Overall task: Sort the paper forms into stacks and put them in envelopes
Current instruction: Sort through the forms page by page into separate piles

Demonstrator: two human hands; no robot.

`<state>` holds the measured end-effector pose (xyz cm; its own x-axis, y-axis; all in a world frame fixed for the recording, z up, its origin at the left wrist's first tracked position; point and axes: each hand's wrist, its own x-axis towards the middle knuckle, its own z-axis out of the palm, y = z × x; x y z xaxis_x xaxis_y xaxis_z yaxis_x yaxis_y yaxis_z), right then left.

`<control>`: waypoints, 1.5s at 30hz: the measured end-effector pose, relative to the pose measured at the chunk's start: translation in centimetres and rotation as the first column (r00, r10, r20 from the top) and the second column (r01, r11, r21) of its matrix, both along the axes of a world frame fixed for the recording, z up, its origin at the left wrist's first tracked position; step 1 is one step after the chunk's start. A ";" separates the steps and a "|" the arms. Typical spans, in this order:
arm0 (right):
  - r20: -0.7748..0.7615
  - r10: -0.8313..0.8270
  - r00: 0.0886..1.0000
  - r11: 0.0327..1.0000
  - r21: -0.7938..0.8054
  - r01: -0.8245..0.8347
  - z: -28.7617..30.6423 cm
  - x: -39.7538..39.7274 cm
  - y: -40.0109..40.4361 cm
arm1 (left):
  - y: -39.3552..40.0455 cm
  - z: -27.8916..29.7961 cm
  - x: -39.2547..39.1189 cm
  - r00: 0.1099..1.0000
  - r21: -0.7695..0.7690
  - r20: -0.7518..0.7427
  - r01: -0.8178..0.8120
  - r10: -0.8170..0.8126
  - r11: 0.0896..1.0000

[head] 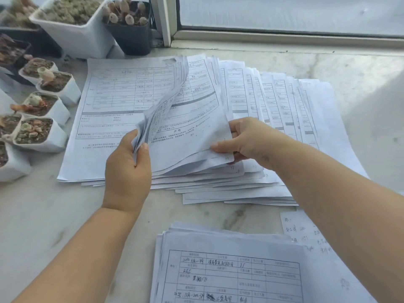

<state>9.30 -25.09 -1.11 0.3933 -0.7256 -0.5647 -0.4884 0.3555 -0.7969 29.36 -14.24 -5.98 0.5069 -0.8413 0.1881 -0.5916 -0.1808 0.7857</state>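
A fanned spread of printed forms (251,127) lies on a marble sill (43,215) below a window (284,14). At the spread's near edge, the left hand (127,169) pinches a curled sheaf of lifted sheets (166,99) between thumb and fingers. The right hand (249,141) grips the corner of the top form just beside it. Nearer the person sits a second stack (229,270), a handwritten note (303,232) at its right. Left of the spread stand potted succulents (41,130).
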 end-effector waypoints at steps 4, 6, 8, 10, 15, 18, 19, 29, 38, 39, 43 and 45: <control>0.011 -0.038 0.999 0.999 -0.018 0.038 -0.2 0.4 0.2 | 0.0 -0.3 0.1 1.000 -0.009 0.002 0.024 -0.024 1.000; 0.027 -0.045 0.999 0.999 -0.010 0.045 -0.1 0.4 0.2 | 0.0 -0.4 0.2 1.000 -0.002 -0.011 0.025 -0.025 1.000; 0.057 -0.059 0.997 0.998 0.004 0.059 0.3 0.5 0.3 | 0.0 -0.5 0.3 1.000 0.017 -0.016 0.023 -0.023 1.000; 0.089 -0.090 0.992 0.996 0.036 0.088 1.1 0.6 0.4 | 0.0 -0.3 0.2 1.000 0.028 -0.003 0.031 -0.031 0.999; 0.299 -0.229 0.926 0.963 0.210 0.171 3.3 -0.4 1.8 | 0.3 0.3 0.3 0.991 0.072 0.048 0.120 -0.123 0.990; 0.184 -0.293 0.938 0.955 0.018 0.295 3.7 -2.8 4.8 | 0.3 0.6 0.7 0.945 0.171 0.141 0.269 -0.294 0.948; 0.119 -0.332 0.936 0.933 -0.106 0.345 3.7 -3.9 6.3 | 0.2 0.8 0.8 0.898 0.238 0.188 0.350 -0.397 0.906; -0.065 -0.347 0.936 0.883 -0.360 0.302 2.6 -14.0 32.3 | 12.6 5.4 -4.5 0.682 0.342 0.441 0.474 -0.584 0.812; -0.369 -0.322 0.872 0.892 -0.428 0.148 -1.7 -17.2 43.7 | 34.6 3.3 -15.7 0.539 0.237 0.177 0.789 -0.824 0.567; -0.356 -0.347 0.868 0.885 -0.430 0.178 -2.0 -17.1 44.1 | 35.1 2.6 -16.2 0.547 0.233 0.172 0.785 -0.819 0.573; -0.186 -0.472 0.862 0.849 -0.360 0.387 -2.1 -16.6 44.8 | 35.2 1.4 -16.7 0.626 0.194 0.145 0.742 -0.766 0.642; -0.143 -0.496 0.856 0.842 -0.318 0.435 -2.1 -16.2 45.0 | 34.8 1.3 -16.4 0.651 0.186 0.100 0.731 -0.752 0.657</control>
<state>-6.88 19.86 -3.18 -0.1361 -0.9252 -0.3543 -0.4856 0.3740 -0.7901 12.95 20.58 -4.67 -0.3233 -0.9431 0.0781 -0.6787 0.2886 0.6754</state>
